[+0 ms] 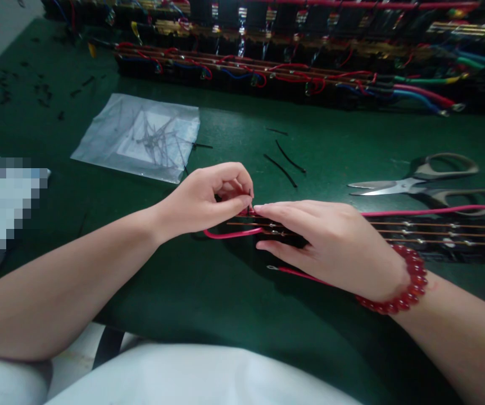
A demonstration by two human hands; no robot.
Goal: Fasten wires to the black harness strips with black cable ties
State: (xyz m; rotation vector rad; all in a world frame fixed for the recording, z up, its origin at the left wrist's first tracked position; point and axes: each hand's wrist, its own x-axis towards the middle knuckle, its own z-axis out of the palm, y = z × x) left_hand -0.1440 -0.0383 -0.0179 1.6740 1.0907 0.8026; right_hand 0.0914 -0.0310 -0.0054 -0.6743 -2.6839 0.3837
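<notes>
White clothing (pixel 208 377) is nearest; left hand (pixel 208 199) pinches black tie (pixel 248 210), right hand (pixel 335 239), thumb parted, part-hides strip (pixel 448 243) near scissors (pixel 411 184).

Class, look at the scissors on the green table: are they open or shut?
Slightly open: the scissors' blades part toward the tips, with green showing between them, and the handles are spread.

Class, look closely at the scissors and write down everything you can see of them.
The scissors lie on the green table, beyond the right hand, with the blade tips pointing left in the picture. Two silvery, metal-looking blades stand slightly parted; the two looped handles, dark and beige, plastic by their look, are spread apart. A red cable crosses the nearer handle loop; whether they touch is unclear. Neither hand touches them.
</notes>
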